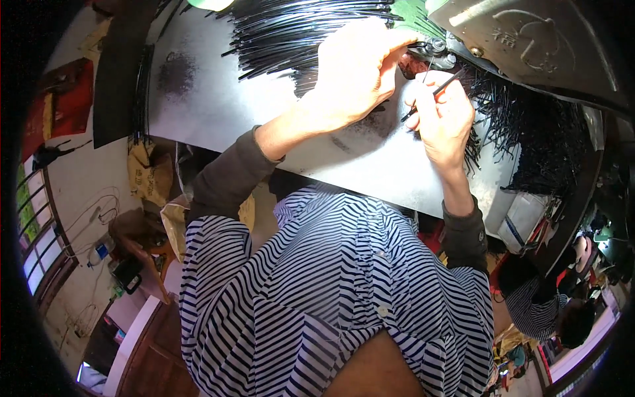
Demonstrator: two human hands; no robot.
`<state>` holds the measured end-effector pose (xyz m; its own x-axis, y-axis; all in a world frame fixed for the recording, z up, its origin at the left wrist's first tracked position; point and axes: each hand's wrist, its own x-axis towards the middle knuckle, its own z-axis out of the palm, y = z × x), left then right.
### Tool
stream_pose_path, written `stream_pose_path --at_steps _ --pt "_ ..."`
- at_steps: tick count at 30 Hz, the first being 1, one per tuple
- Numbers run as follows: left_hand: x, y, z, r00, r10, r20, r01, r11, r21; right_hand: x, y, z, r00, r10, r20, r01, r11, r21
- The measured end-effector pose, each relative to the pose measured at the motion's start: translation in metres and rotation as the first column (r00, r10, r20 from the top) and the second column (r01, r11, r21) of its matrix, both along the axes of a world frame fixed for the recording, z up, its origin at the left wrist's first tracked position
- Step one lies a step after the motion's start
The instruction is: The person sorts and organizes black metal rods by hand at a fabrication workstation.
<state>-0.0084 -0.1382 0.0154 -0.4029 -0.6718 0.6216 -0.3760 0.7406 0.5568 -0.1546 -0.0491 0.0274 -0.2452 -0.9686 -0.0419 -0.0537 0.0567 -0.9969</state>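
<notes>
At the metal sewing-machine-like head (529,43), my left hand (357,76) reaches in from the left, washed out by the bright lamp. Its fingers close together beside small metal clamp parts (438,51); what they hold is too small to make out. Just right of it, my right hand (444,122) pinches a thin black rod (448,85), which slants up to the right past the fingers. A fine, needle-like line rises above that hand. Many long black strips (284,33) lie in a bundle left of and behind my left hand.
A grey metal worktop (218,106) carries dark smudges. Tangled short black pieces (542,139) heap up at the right, near a light-coloured box (526,218) with pen-like tools. Another person (539,308) in a striped top is at the lower right. A brown sack (151,173) hangs at left.
</notes>
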Motion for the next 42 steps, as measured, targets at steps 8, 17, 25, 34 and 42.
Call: stream_pose_path --at_steps 8,17,25,34,42 --pt "-0.001 0.0 -0.005 1.0 0.014 -0.009 -0.015 0.995 -0.096 -0.002 0.0 0.002 0.999 0.002 0.043 -0.004 1.0 0.029" --pt "-0.014 0.0 0.006 0.998 0.063 0.005 -0.061 0.981 -0.182 -0.009 -0.004 0.004 0.994 -0.003 0.107 0.004 1.0 -0.015" --pt "-0.02 -0.002 0.008 0.992 0.105 0.073 -0.092 0.982 -0.168 -0.014 -0.009 -0.001 0.996 -0.012 0.089 0.015 0.999 -0.028" --pt "-0.017 -0.002 0.007 0.992 0.099 0.082 -0.085 0.983 -0.164 -0.011 -0.009 -0.002 0.995 -0.019 0.095 0.025 0.998 -0.059" --pt "-0.017 -0.007 0.005 0.995 0.095 0.03 -0.086 0.973 -0.217 -0.013 -0.011 -0.005 0.992 -0.029 0.122 0.036 0.998 -0.055"
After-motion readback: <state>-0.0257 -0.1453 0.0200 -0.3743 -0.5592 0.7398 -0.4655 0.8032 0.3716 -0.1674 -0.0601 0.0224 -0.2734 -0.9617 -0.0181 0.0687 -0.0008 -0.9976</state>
